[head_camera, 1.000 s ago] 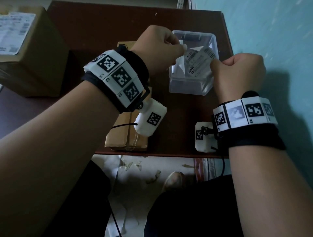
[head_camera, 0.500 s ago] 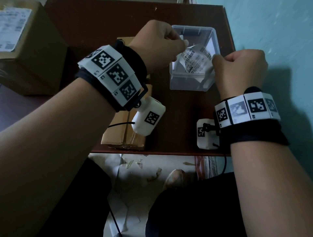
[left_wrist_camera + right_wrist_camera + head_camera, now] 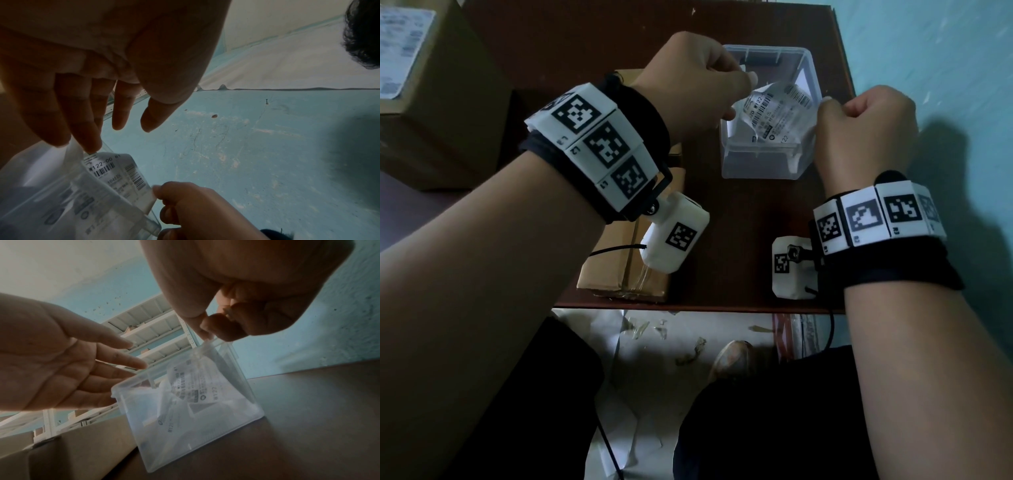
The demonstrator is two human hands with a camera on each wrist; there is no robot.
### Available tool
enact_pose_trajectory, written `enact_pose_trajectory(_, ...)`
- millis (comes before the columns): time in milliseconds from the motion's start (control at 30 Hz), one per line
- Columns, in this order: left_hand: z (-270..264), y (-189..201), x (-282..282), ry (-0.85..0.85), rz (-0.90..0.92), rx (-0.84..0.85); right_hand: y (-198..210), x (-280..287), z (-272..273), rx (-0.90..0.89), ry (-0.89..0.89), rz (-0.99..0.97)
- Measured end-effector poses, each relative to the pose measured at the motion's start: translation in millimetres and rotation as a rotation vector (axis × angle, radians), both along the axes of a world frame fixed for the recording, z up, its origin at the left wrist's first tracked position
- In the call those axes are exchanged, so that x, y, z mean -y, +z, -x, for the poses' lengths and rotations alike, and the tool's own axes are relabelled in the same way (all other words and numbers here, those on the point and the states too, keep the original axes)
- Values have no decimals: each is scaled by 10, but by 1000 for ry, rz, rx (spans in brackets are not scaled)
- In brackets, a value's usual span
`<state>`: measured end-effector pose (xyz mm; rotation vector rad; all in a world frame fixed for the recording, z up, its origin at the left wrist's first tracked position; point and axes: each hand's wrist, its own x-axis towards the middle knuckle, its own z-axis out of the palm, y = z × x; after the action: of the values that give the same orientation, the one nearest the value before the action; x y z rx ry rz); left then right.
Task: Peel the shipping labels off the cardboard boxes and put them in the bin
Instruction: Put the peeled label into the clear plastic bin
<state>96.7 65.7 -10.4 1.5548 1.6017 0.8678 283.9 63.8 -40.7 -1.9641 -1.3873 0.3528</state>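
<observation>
Here we work over a dark table [image 3: 753, 260]; at ten o'clock stands a big box [image 3: 438, 113] with its label on top, and at seven o'clock of the bin a smaller box [image 3: 626, 274] lies partly under our left wrist; the clear bin [image 3: 763, 164] sits at one o'clock; our left hand [image 3: 695, 89] hovers slack-fingered above it, fingertips touching the label [image 3: 777, 113]; our right hand [image 3: 866, 130] pinches that crumpled label's edge between thumb and forefinger, holding it in the bin's mouth, above other labels inside.
</observation>
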Motion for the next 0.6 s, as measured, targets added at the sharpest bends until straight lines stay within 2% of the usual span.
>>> enact_pose_trajectory(300,28,57,24,7,-4,80,15,-18,23,-25,14,26)
enact_pose_trajectory(600,55,206,99,4,-121,66,210,75,48,-26,25,13)
